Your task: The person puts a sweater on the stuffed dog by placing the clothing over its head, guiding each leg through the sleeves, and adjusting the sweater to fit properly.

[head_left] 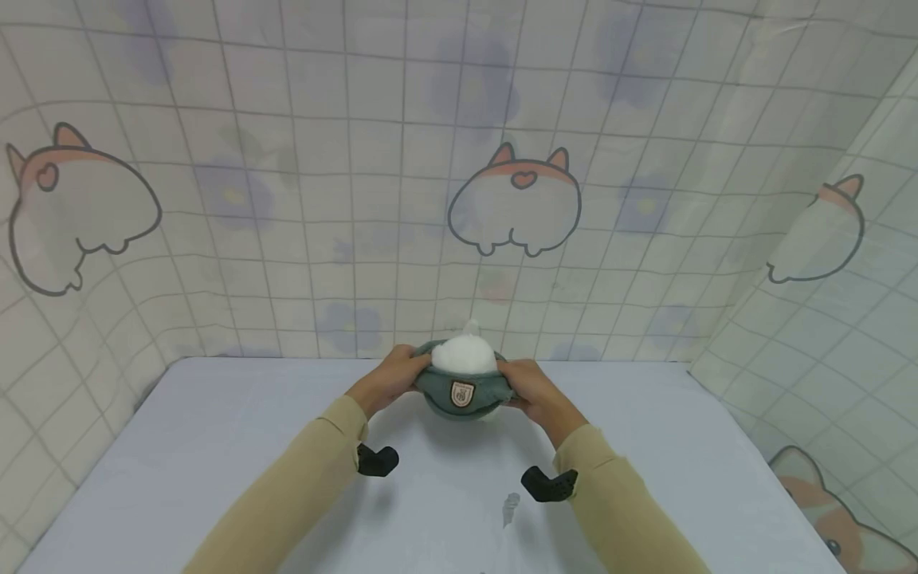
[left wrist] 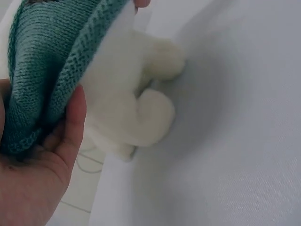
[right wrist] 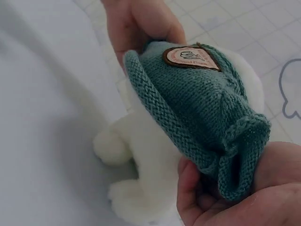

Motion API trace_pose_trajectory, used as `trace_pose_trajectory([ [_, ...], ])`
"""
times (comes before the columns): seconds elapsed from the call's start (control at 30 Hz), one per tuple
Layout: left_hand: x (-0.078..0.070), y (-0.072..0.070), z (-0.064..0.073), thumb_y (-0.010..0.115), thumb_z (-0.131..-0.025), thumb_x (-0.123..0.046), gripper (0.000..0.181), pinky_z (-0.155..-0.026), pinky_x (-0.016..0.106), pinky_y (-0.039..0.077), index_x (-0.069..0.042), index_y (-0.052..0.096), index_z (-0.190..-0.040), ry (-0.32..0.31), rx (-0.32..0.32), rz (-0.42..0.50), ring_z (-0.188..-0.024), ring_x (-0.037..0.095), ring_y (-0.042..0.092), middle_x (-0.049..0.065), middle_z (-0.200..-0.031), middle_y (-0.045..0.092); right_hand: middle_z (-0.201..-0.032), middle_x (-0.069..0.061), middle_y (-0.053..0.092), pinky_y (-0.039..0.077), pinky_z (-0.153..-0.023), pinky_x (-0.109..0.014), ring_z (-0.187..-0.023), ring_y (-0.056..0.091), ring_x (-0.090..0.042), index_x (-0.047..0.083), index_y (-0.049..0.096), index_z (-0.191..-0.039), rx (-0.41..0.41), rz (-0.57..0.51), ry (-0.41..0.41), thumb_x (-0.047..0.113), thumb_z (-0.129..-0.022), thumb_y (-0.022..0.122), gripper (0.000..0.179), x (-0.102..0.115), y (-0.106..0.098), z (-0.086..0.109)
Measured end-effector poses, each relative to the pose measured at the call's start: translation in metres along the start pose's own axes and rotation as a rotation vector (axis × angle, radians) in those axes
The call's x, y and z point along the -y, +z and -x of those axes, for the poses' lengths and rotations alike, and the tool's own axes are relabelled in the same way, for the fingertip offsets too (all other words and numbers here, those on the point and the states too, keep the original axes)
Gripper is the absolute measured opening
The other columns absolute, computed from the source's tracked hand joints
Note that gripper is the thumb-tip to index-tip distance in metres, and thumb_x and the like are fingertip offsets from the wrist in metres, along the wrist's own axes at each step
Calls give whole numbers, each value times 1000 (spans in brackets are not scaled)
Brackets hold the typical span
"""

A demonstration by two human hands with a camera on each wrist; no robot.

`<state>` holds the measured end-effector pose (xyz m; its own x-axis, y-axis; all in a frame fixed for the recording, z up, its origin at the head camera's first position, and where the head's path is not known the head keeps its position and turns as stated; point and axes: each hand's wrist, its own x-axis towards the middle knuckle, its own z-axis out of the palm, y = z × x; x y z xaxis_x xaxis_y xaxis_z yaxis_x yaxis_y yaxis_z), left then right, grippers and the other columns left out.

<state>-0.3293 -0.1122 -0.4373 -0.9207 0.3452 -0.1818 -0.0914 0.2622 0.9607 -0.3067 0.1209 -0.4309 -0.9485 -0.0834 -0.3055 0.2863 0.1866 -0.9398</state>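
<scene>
A white plush toy (head_left: 464, 355) wears a teal knitted garment (head_left: 495, 389) with a shield-shaped patch (right wrist: 193, 57) on it. My left hand (head_left: 393, 379) grips the garment's left side, its thumb and fingers folded over the knit. On the opposite side, my right hand (head_left: 539, 396) pinches a bunched part of the knit, clearest in the right wrist view. Rounded white limbs of the toy (left wrist: 150, 115) stick out below the garment, over the white table. The toy's face does not show in any view.
The white tabletop (head_left: 244, 446) reaches back to a grid-patterned wall covering (head_left: 344, 263) with cartoon animal prints. A small grey mark (head_left: 510, 509) lies on the table near my right sleeve. Black devices (head_left: 378, 461) sit at both wrists.
</scene>
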Motion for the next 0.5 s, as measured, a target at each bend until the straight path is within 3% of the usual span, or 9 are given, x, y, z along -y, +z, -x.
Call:
trace_pose_trajectory([
  [0.17, 6, -1, -2, 37, -101, -13, 35, -87, 29, 49, 8, 54, -124, 40, 53, 79, -87, 13, 52, 2, -93, 54, -82, 4, 63, 52, -69, -22, -74, 58, -7, -6, 62, -115, 24, -222, -5, 20, -96, 55, 33, -9, 9, -5],
  [0.33, 16, 2, -5, 34, -99, -4, 40, -91, 28, 45, 9, 43, -136, 78, 99, 188, -98, 14, 49, 7, -117, 53, -107, 0, 59, 52, -75, -19, -86, 58, -5, -6, 51, -132, 26, -502, 4, 12, -96, 52, 40, -21, 21, -9],
  [0.4, 19, 4, -7, 34, -98, -2, 42, -95, 30, 45, 9, 43, -137, 89, 108, 211, -103, 14, 49, 10, -127, 52, -117, -3, 56, 53, -77, -19, -90, 58, -5, -4, 47, -138, 19, -562, 2, 11, -97, 51, 44, -26, 24, -10],
  [0.5, 21, 7, -7, 35, -96, -1, 43, -102, 34, 42, 8, 44, -138, 98, 96, 229, -109, 14, 48, 12, -135, 50, -127, -7, 52, 53, -80, -19, -95, 58, -6, -4, 42, -142, 27, -559, -18, 13, -99, 48, 46, -32, 28, -11],
])
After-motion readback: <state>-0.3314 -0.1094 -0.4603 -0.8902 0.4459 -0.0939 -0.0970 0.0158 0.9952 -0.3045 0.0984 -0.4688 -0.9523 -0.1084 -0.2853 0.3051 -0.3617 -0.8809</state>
